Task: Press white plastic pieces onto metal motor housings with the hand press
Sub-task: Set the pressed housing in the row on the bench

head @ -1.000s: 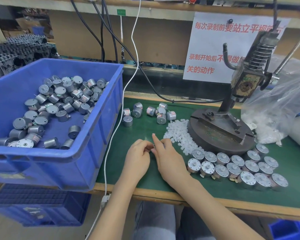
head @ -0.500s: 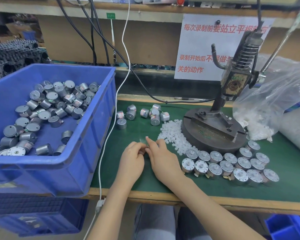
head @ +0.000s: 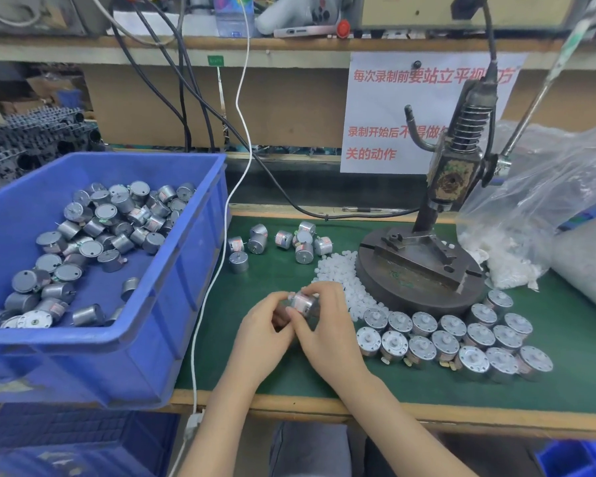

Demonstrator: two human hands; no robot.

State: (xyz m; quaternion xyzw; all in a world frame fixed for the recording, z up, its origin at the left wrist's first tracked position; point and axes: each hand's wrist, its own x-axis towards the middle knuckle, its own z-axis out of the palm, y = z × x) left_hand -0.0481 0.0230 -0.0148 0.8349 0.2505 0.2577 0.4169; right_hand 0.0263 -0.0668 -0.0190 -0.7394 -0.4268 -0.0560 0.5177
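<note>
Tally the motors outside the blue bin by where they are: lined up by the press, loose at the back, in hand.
Lined-up motors by the hand press: 16
Loose motors at the back of the green mat: 9
Held motor, between left hand and right hand: 1
Total: 26

Reaches in from 6 o'clock with both bare forearms, the left forearm (head: 221, 421) angled up toward 1 o'clock and the right forearm (head: 403, 418) angled up toward 11 o'clock, bringing the wrists close together just below centre. Presents the left hand (head: 260, 333) back-up with fingers curled, and the right hand (head: 327, 328) back-up just beside it at its 3 o'clock, the two touching at the fingertips. Pinches one small motor housing (head: 303, 302) between the curled fingertips of both hands at their 12 o'clock edge, with a right finger arched over its top.
</note>
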